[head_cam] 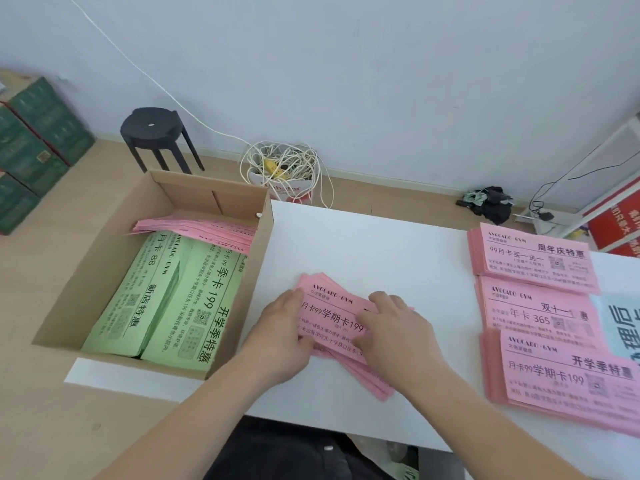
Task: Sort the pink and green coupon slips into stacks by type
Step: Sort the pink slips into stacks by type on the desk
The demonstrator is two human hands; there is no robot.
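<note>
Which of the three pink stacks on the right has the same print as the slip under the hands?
The nearest stack; it too reads 月卡99学期卡199. The middle stack and far stack read otherwise.

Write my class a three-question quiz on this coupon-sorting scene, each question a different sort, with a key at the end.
1. True or false: the left hand and the right hand both touch the fanned pink pile.
2. Where do the green slips lie? A on the floor; B in the cardboard box; C on a chair.
3. Fill in: ___ sorted pink stacks lie at the white table's right side.
Key: 1 true; 2 B; 3 three.
</note>
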